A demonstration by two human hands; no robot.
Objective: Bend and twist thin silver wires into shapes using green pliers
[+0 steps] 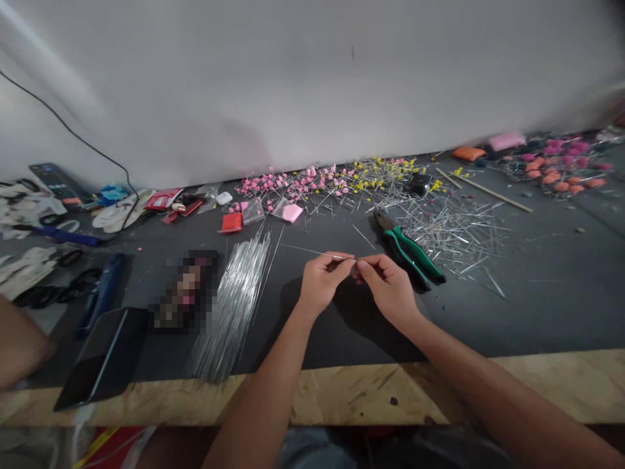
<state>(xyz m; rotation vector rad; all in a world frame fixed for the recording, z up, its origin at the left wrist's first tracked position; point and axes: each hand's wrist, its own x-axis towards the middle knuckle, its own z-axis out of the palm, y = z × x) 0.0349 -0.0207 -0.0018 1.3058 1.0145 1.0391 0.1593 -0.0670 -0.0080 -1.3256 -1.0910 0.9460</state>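
My left hand (323,280) pinches a thin wire (305,249) near its right end; the wire runs out leftward over the dark tabletop. Fingertips nearly touching it, my right hand (388,286) is closed in a pinch at the same end, and whatever lies between its fingers is too small to make out. Pliers with green and black handles (415,254) lie just behind and right of my right hand. To the left of my left hand is a bundle of straight silvery wires (239,293). A loose pile of short wires (454,228) spreads beyond the pliers.
Pink-tipped wires (293,182) and yellow-tipped wires (381,174) line the wall. Orange and magenta pieces (561,172) sit at the back right. A black phone-like device (102,358) overlaps the wooden front edge (361,394). Another person's arm (19,342) shows at far left.
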